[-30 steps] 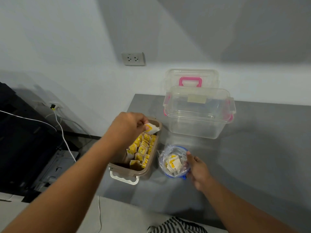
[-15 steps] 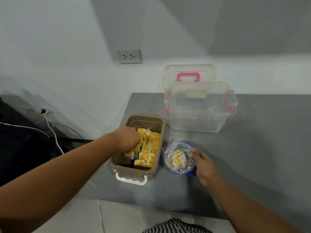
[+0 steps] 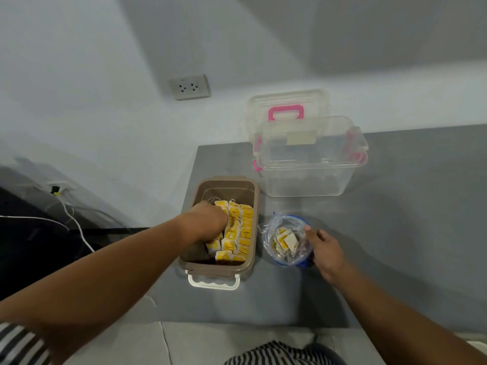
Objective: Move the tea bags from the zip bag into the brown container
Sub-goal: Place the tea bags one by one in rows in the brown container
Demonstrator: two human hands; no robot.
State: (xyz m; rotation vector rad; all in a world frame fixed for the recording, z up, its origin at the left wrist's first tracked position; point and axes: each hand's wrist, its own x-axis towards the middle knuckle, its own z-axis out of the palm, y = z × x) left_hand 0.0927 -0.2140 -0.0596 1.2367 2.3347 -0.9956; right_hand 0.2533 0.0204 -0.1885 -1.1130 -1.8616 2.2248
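The brown container stands on the grey table with rows of yellow tea bags filling its right and near part. My left hand reaches down inside it at the left row, fingers curled round a tea bag that the hand mostly hides. To the right sits the clear zip bag, its mouth open upward, with several tea bags inside. My right hand pinches the bag's right rim.
A clear storage box with pink latches stands behind the container, its lid leaning on the wall. A wall socket is at the back left. White cables run past the table's left edge.
My left hand has come down from above the container's far end into it, carrying the tea bag among the rows. My right hand has stayed on the zip bag.
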